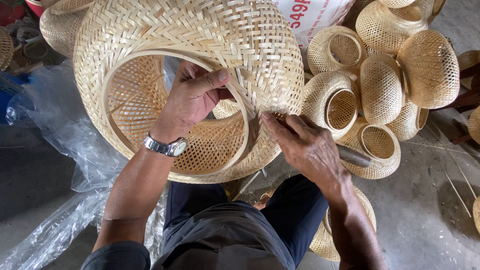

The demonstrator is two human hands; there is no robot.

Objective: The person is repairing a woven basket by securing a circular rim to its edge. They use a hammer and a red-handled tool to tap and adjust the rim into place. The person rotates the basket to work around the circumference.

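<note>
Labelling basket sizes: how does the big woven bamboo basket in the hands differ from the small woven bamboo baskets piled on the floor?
The big woven bamboo basket is far larger than the small woven bamboo baskets piled at right. It is held: left hand grips its rim hoop, right hand, holding a dark-handled tool, presses its wall; the small ones lie untouched on the floor. Its outer weave looks tight; theirs is open lattice. All share pale bamboo and round openings.

I see a basket-weaving workshop: woven bamboo baskets point(395, 75) are piled on a concrete floor point(425, 215), with plastic sheet point(65, 130) beside them.
</note>
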